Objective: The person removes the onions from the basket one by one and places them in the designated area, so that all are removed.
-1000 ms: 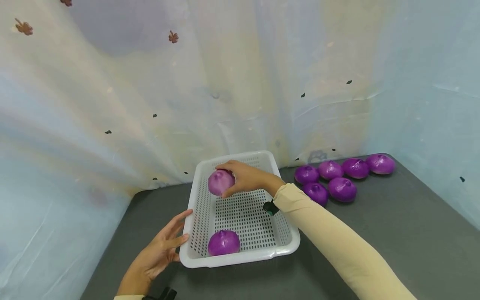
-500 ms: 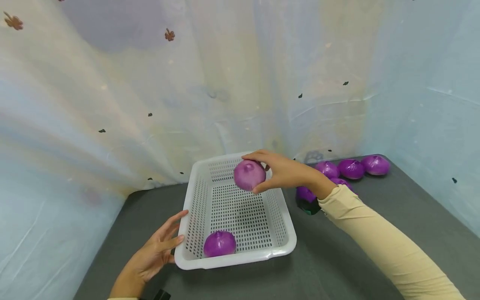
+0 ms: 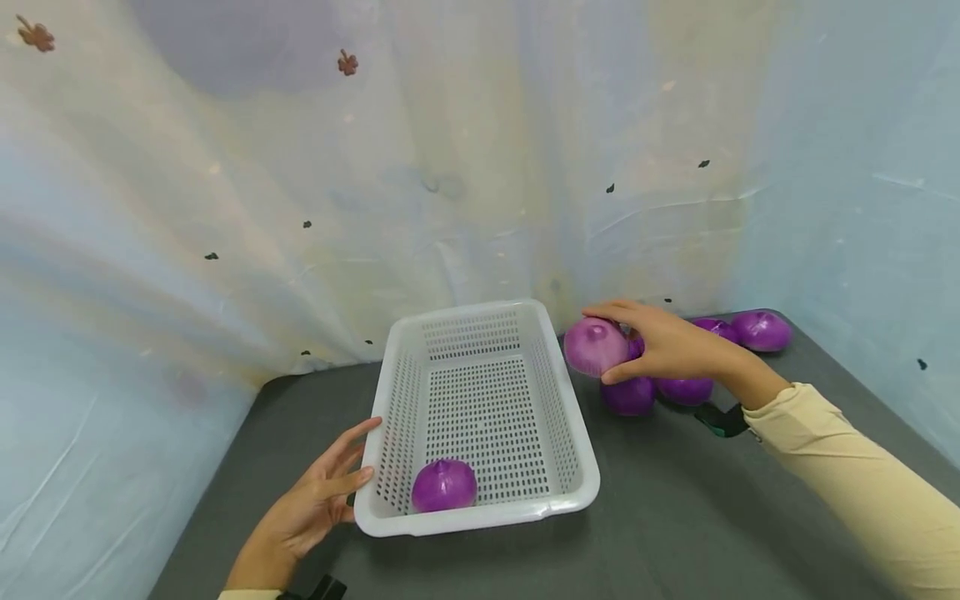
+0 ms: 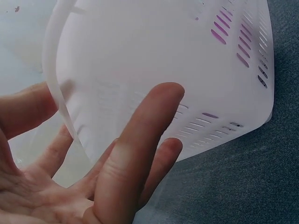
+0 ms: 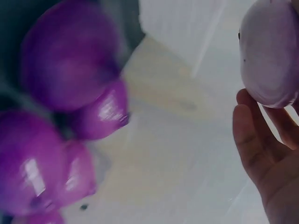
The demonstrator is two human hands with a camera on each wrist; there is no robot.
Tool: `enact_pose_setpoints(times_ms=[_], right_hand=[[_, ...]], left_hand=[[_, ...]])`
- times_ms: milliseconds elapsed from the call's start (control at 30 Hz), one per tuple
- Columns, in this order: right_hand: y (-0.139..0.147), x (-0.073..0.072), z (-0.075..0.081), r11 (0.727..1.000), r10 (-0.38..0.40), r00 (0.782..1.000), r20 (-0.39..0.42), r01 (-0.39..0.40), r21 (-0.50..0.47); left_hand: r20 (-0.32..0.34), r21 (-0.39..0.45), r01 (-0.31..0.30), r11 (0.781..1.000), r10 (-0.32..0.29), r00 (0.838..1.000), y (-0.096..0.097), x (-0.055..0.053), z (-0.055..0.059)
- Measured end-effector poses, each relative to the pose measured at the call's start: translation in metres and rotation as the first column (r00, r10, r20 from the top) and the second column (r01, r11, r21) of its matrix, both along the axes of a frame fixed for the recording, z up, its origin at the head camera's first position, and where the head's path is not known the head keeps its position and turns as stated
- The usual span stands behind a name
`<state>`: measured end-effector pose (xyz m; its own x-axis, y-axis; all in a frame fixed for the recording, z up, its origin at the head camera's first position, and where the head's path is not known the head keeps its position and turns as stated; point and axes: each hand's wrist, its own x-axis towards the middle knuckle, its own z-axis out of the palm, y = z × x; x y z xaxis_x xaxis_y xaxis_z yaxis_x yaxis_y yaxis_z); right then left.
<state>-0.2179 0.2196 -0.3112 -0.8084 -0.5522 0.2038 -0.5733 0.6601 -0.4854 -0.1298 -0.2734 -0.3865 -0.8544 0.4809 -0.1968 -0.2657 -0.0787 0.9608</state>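
My right hand (image 3: pixel 663 340) grips a pale purple onion (image 3: pixel 595 346) between thumb and fingers, just right of the basket's far right rim. In the right wrist view this onion (image 5: pixel 271 56) sits at the upper right, above the fingers. A white plastic basket (image 3: pixel 589 475) with a perforated floor stands on the dark table. One darker purple onion (image 3: pixel 444 486) lies in its near left corner. My left hand (image 3: pixel 311 500) touches the basket's left rim with fairly straight, spread fingers. In the left wrist view those fingers (image 4: pixel 126 163) lie along the outside of the basket wall (image 4: pixel 140 56).
Several purple onions (image 3: pixel 762 331) lie in a cluster at the table's back right, partly hidden behind my right hand. A patterned pale curtain (image 3: pixel 480 167) hangs behind the dark grey table (image 3: pixel 675 500) and along its sides.
My right hand has carried the pale onion from over the basket rightward, out past the rim to beside the cluster. The left hand and the basket have stayed about where they were.
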Motion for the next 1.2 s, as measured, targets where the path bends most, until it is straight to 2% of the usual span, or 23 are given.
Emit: enact_pose_setpoints(times_ms=[167,367,767,1033,1200], right_hand=[[0.023,0.002,-0.014,1.000,-0.007,0.999,-0.047,0.008,0.007],[0.045,0.008,-0.026,0.997,-0.044,0.997,-0.067,0.048,0.058],[0.087,0.016,-0.029,0.984,-0.155,0.988,-0.019,0.156,0.089],[0.123,0.022,-0.038,0.972,-0.195,0.978,-0.078,0.203,0.118],[0.140,0.022,-0.044,0.963,-0.235,0.970,-0.067,0.241,0.119]], left_hand=[[0.013,-0.027,-0.031,0.999,0.031,0.999,0.002,0.001,0.002],[0.015,-0.018,-0.026,1.000,0.026,1.000,0.003,0.000,0.003],[0.017,-0.016,-0.028,0.999,0.029,0.999,0.003,0.001,0.002],[0.027,-0.024,-0.038,0.999,0.039,0.999,0.005,-0.001,0.002],[0.023,-0.040,-0.033,0.999,0.034,0.999,0.002,0.002,0.003]])
